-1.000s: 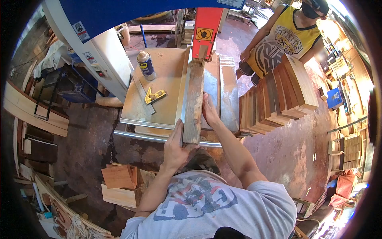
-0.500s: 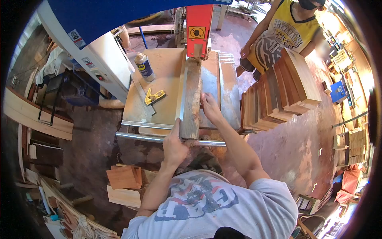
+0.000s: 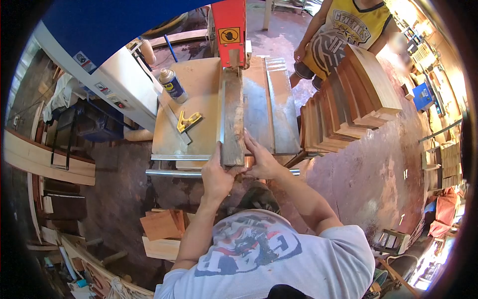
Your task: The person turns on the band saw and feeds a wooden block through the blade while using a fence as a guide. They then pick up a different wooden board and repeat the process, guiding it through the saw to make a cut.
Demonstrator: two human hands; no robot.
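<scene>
A rough, weathered wooden board (image 3: 233, 122) lies lengthwise on the band saw's table, along the metal fence (image 3: 222, 112). Its far end reaches the red blade guard (image 3: 229, 37). My left hand (image 3: 217, 175) is closed around the left corner of the near end, thumb across the end. On the other side, my right hand (image 3: 262, 160) holds the right edge near the same end, fingers stretched along it. Both hands meet close together just past the table's front edge. The blade itself is hidden.
On the table's left stand a spray can (image 3: 173, 85) and a yellow-handled square (image 3: 188, 121). A metal rail (image 3: 179, 173) crosses the front. To the right is a row of stacked boards (image 3: 348, 97), with a person in a yellow jersey (image 3: 352, 22) behind. Wood offcuts (image 3: 163, 224) lie lower left.
My right hand has moved back along the board's right edge to its near end, beside my left hand. The board appears slightly farther forward. The view has shifted slightly.
</scene>
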